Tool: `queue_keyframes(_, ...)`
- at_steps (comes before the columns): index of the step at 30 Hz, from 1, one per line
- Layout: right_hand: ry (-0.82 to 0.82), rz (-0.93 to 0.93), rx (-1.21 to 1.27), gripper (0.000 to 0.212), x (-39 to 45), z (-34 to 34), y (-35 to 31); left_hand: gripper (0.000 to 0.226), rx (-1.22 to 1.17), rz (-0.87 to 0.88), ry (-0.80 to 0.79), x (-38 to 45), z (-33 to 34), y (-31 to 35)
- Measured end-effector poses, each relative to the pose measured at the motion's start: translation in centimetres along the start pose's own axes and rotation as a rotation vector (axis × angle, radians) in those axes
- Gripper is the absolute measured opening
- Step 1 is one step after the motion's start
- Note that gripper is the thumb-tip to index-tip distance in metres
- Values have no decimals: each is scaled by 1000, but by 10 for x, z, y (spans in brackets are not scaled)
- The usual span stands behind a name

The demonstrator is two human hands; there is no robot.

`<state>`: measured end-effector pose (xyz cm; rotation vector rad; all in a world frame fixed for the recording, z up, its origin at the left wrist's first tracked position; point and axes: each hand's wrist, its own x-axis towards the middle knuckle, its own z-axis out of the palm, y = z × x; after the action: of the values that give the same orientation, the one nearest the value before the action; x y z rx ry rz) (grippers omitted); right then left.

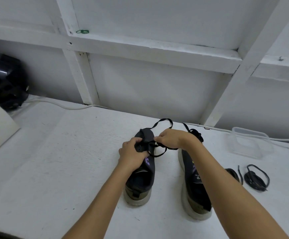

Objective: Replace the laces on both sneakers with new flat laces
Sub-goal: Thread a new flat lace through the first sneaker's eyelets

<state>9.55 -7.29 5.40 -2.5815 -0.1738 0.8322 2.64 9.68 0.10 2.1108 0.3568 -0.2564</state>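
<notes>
The right hand's fingers (159, 138) are curled and pinch a flat black lace (159, 153) right at the eyelets of the left sneaker (141, 178). The left hand's fingers (136, 141) curl over the front of that same sneaker, gripping its upper beside the raised tongue and holding it against the desk (71, 161). The left hand (131, 154) and right hand (173, 138) sit close together above the lacing area, nearly touching. From the pinch, the lace runs out in a loop past the toe toward the wall, and another stretch hangs down across the inner side of the sneaker.

The right sneaker (194, 190) stands just beside the left one, heel toward the person, largely crossed by the right forearm; a flat lace is bunched at its toe end. To the right of it on the desk lie coiled round black laces (256, 178), apart from both sneakers. Farther back stands a clear plastic container (250, 144). A white cable (67, 106) runs along the wall, and a dark helmet (5, 81) rests at the far left.
</notes>
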Motion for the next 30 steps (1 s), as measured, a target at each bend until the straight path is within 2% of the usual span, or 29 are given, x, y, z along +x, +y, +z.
queue_keyframes(3, -45, 34, 29, 43, 3, 6, 4, 19, -77, 40, 38, -5, 2, 1)
queue_keyframes(5, -42, 21, 0, 39, 5, 11, 7, 16, -206, 52, 20, -6, 1, -1)
queue_keyframes(8, -60, 11, -22, 41, 2, 13, 11, 22, -330, 29, 21, -6, -8, -7)
queue_keyframes(11, -108, 20, -92, 66, -3, 15, 8, 27, -372, -59, -3, -9, -11, -12)
queue_keyframes(13, -147, 43, -47, 85, -8, 14, 4, 25, -332, -65, -9, -9, -9, -14)
queue_keyframes(14, -169, 30, -35, 87, -11, 13, 2, 27, -304, -60, -5, -9, -8, -14)
queue_keyframes(15, -194, -7, -47, 80, -13, 12, 2, 28, -270, -54, 0, -8, -7, -13)
queue_keyframes(18, -222, -99, -126, 42, -14, 13, 3, 39, -186, -55, -6, -9, -4, -8)
queue_keyframes(20, -198, -107, -119, 30, -18, 9, 1, 50, -137, -66, -4, -12, -2, -5)
queue_keyframes(24, -81, -147, 227, 29, -25, -9, -5, 58, 16, -32, 41, -15, 5, -1)
queue_keyframes(28, 14, -246, 240, 26, -27, -16, -16, 67, 123, -9, 54, -17, 9, 4)
queue_keyframes(30, 17, -306, 346, 28, -28, -21, -23, 71, 152, -10, 54, -16, 8, 3)
